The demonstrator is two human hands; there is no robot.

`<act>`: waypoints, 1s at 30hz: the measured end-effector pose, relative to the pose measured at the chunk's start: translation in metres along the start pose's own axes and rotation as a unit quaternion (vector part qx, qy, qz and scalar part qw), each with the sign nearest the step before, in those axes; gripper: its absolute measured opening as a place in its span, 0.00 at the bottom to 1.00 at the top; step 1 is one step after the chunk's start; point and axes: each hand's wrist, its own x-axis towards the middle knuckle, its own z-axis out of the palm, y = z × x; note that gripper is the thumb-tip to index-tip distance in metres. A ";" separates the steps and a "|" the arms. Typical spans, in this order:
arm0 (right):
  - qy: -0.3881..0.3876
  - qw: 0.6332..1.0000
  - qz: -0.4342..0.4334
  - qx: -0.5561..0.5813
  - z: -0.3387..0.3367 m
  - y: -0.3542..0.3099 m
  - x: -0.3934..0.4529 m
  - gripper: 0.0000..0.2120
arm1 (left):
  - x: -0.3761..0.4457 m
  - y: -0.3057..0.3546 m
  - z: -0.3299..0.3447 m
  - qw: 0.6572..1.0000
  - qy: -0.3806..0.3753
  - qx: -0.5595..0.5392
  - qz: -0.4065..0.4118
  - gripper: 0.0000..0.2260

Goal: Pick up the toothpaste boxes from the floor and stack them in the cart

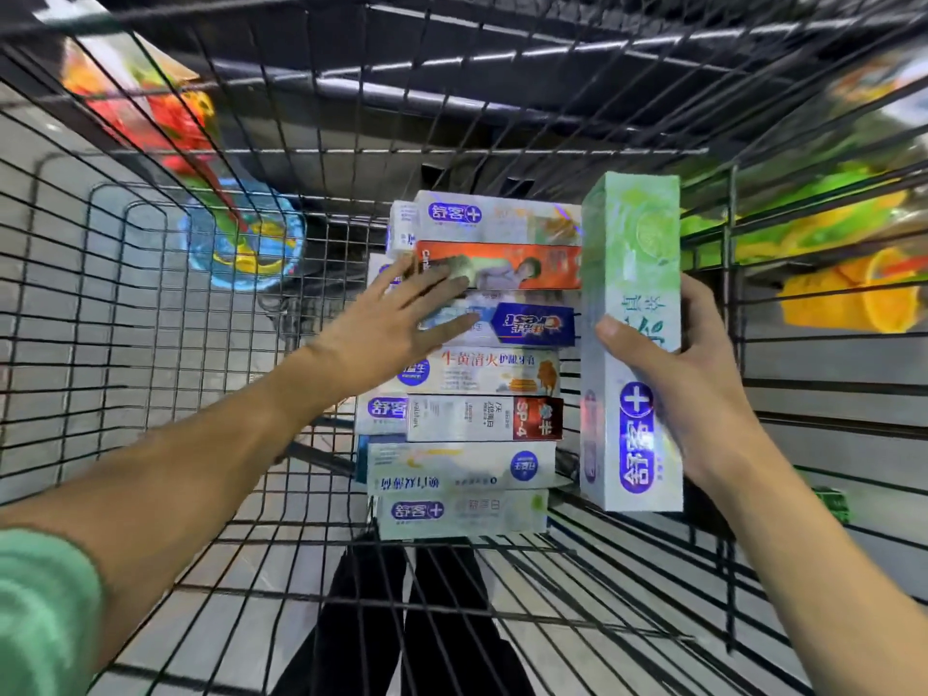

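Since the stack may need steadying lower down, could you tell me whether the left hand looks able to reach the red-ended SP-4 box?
Probably yes: the left hand rests open on the stack just above the SP-4 box, whose face is uncovered.

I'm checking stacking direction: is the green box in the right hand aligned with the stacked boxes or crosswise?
Crosswise. The green box runs perpendicular to the stack, gripped by the right hand.

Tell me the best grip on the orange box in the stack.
Take the orange box by its left short end, coming from the left. Its right end sits behind the green box the right hand holds, boxes lie close along both long edges, and the left hand rests there already.
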 end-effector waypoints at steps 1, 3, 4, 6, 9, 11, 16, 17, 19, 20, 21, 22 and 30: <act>-0.001 1.000 -0.003 0.001 0.001 0.001 0.000 0.38 | -0.002 0.000 0.004 1.000 -0.006 0.006 0.002 0.37; -0.005 1.000 -0.004 0.000 0.003 0.004 0.000 0.38 | -0.008 0.002 0.011 1.000 -0.018 0.024 0.001 0.45; -0.008 1.000 -0.002 0.001 0.005 0.004 0.000 0.38 | -0.010 0.004 0.014 0.999 -0.021 0.028 0.000 0.47; -0.016 1.000 0.000 -0.001 0.006 0.006 0.000 0.38 | -0.012 0.006 0.015 0.999 -0.034 0.035 -0.005 0.51; -0.028 0.999 0.007 -0.017 0.008 0.009 0.002 0.41 | -0.012 0.009 0.012 0.995 -0.078 0.057 -0.015 0.52; -0.038 0.999 0.014 -0.030 0.008 0.010 0.004 0.42 | -0.012 0.010 0.008 0.994 -0.084 0.059 -0.026 0.50; -0.093 0.991 0.006 -0.092 0.010 0.015 0.010 0.37 | -0.017 0.005 -0.016 0.996 -0.025 -0.045 -0.073 0.27; -0.106 0.987 0.005 -0.119 0.012 0.016 0.012 0.39 | -0.020 0.000 -0.024 0.994 -0.027 -0.060 -0.090 0.27; -0.109 0.973 -0.027 -0.204 0.018 0.020 0.017 0.43 | -0.028 -0.010 -0.038 0.987 -0.026 -0.090 -0.133 0.28; -0.105 0.958 -0.054 -0.260 0.022 0.021 0.018 0.43 | -0.033 -0.015 -0.044 0.982 -0.027 -0.102 -0.157 0.29; -0.104 0.938 -0.081 -0.319 0.027 0.022 0.019 0.43 | -0.040 -0.020 -0.047 0.977 -0.029 -0.112 -0.177 0.29; -0.106 0.913 -0.108 -0.378 0.032 0.021 0.018 0.43 | -0.047 -0.024 -0.051 0.973 -0.032 -0.117 -0.196 0.28; -0.245 0.742 -0.186 -0.596 0.063 0.038 0.021 0.37 | -0.090 -0.023 -0.080 0.944 -0.115 -0.104 -0.290 0.30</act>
